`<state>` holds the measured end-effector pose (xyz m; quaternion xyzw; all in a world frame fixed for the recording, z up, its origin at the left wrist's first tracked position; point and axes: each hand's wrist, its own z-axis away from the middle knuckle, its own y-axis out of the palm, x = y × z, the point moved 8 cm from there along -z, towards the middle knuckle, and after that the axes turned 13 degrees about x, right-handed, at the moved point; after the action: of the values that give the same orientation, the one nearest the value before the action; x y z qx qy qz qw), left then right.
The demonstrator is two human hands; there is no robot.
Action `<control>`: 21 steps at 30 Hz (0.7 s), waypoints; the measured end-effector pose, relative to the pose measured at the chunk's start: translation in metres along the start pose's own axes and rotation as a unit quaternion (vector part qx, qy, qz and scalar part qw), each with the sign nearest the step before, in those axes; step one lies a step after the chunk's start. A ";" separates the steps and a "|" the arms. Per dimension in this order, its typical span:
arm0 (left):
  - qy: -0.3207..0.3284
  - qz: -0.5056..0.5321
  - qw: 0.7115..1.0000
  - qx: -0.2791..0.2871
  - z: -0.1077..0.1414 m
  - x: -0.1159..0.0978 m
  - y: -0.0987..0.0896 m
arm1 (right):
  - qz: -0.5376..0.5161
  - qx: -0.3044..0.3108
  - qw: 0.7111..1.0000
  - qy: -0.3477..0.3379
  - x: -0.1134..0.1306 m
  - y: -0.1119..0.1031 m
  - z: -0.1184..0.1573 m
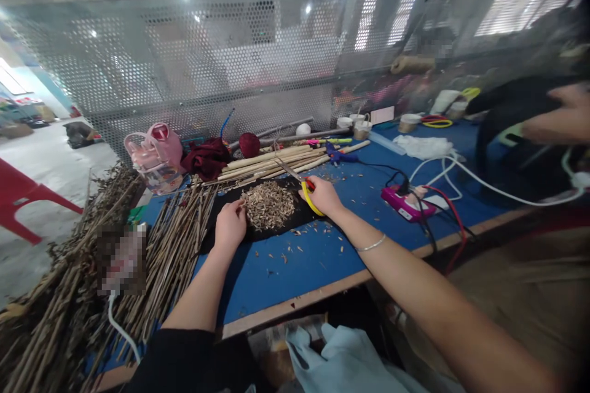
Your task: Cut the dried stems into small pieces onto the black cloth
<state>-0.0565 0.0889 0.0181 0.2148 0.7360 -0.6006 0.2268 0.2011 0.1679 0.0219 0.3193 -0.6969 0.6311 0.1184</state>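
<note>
At the left edge of the chip pile (270, 206), the left hand (230, 223) rests with its fingers bent and drawn close together, the tips against the chips; whether they pinch anything cannot be told. To the right of the pile, the right hand (324, 195) has its fingers closed around the yellow and red handles of the scissors (289, 169). The blades point away from the wearer and to the left, over the back of the pile, slightly parted.

The pile sits on a black cloth (220, 236) spread over the blue table (276, 276), with loose chips scattered in front of the pile and to its right. Just behind the pile lie pale sticks (258, 163), with a blue glue gun (340, 155) near their right end. Farther behind the pile, to the left, are a dark red ball (249, 145), a dark red cloth (206, 158) and a pink-topped jar (159, 166). Left of the pile, thin brown stalks (173, 245) lie in a thick bundle.

Well to the right of the pile is a purple power strip (408, 203) with cables plugged in. White cups (362, 130) stand behind the pile and to its right, before a mesh screen (258, 67). Another person's hand (560, 116), blurred, shows at the far right.
</note>
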 end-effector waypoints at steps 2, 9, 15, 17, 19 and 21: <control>-0.012 -0.036 0.999 0.017 -0.001 0.004 0.004 | -0.026 -0.009 0.999 0.039 -0.012 -0.001 -0.003; -0.056 -0.081 0.995 -0.006 0.002 0.010 -0.005 | -0.070 0.000 0.995 0.070 -0.031 0.002 -0.009; -0.097 0.018 0.991 0.086 0.006 0.013 0.007 | -0.072 0.005 0.995 0.062 -0.027 0.005 -0.008; -0.080 0.060 0.992 0.071 0.007 0.008 0.006 | -0.067 0.003 0.996 0.058 -0.026 0.005 -0.009; -0.045 0.046 0.998 0.012 0.011 -0.003 -0.003 | -0.062 0.001 0.997 0.055 -0.026 0.006 -0.009; 0.009 0.024 1.000 -0.006 0.015 -0.023 -0.003 | -0.059 0.001 0.997 0.053 -0.026 0.006 -0.010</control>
<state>-0.0386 0.0721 0.0317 0.2363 0.7365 -0.5884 0.2357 0.2149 0.1846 0.0043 0.3267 -0.6689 0.6395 0.1919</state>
